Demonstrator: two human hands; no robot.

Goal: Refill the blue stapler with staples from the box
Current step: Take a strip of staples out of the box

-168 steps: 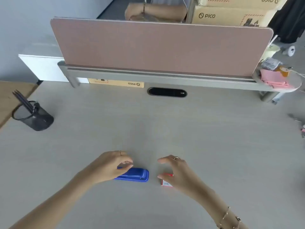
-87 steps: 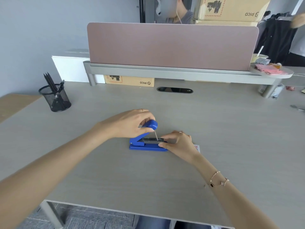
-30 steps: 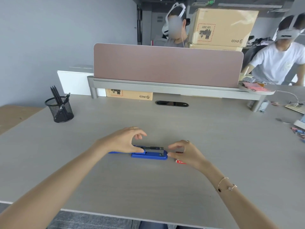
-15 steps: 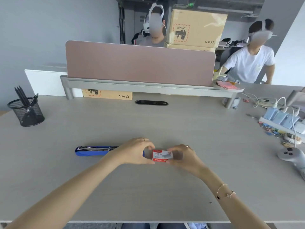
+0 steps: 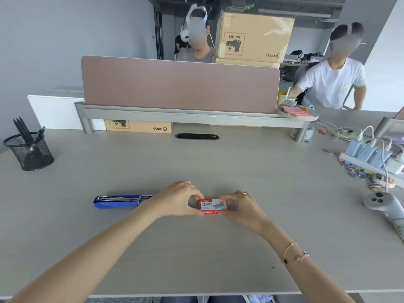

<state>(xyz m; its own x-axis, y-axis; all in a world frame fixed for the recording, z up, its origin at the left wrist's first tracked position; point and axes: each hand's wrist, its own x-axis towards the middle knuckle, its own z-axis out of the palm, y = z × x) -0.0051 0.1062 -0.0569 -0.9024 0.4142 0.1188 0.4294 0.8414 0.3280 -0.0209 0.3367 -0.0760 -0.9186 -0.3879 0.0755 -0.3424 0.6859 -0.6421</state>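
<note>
The desk (image 5: 196, 248) fills the lower two thirds of the frame, a pale wood-grain top with a pink divider panel (image 5: 179, 84) standing across the upper middle and stacked cardboard cartons (image 5: 253, 36) behind it. Two other people sit beyond the panel at upper centre and upper right. A black mesh pen cup (image 5: 29, 150) sits at the left edge; a power strip (image 5: 371, 158) with plugged chargers and a grey handheld controller (image 5: 381, 203) lie at the right edge.

Half a second ago the view was much the same; a second ago both hands were at the stapler, and the box lay on the desk. Now the blue stapler (image 5: 119, 201) lies left of centre, swung fully open and flat with its metal channel facing up, partly hidden by the left wrist. That suggests the loading track is exposed and ready.

The left hand (image 5: 177, 200) and right hand (image 5: 240, 206) have met at the centre of the frame, each pinching one end of the small red and white staple box (image 5: 211, 207), which they hold between them just above the desk or on it; the view does not settle which. The box looks closed, so opening it is likely the step in hand.
</note>
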